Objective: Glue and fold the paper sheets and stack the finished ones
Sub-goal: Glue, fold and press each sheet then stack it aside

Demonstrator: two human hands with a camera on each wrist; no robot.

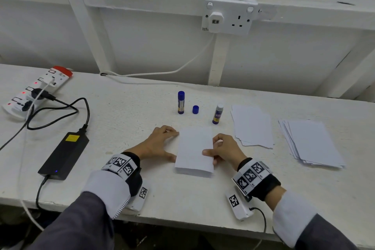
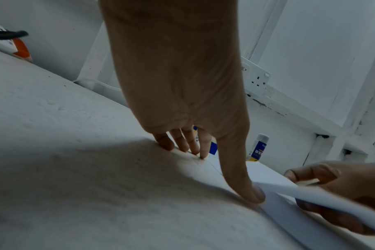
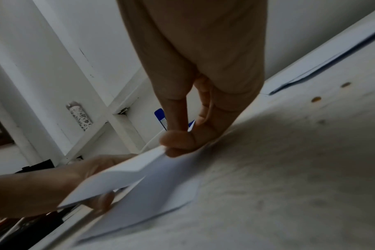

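The white desk (image 1: pixel 142 168) fills the lower half of the head view, with a white panelled wall behind it. At the right edge of the frame lies a fanned stack of larger sheets (image 1: pixel 316 144), and just left of it a smaller pile (image 1: pixel 253 128) of narrower pieces. Judging by size, the smaller pile looks like the finished, folded work and the larger stack the sheets left to do, so the job seems partly done with a good deal remaining; the pictures cannot confirm which pile is which.

In the centre of the frame, near the front edge of the desk, lies the folded sheet (image 1: pixel 194 150) now in hand. Its top flap is lifted clear of the layer beneath in both wrist views, so the fold is not yet pressed flat.

The left hand (image 1: pixel 158 144) sits at the sheet's left side, fingers straight and spread, with the thumb tip pressing down at the paper's edge and the other fingertips resting on the desk. The right hand (image 1: pixel 225 150), at the sheet's right edge, pinches the raised flap between thumb and curled fingers.

Above the sheet stand a capped blue glue stick (image 1: pixel 181 102), a loose blue cap (image 1: pixel 195 109) and an uncapped glue stick (image 1: pixel 217 113).
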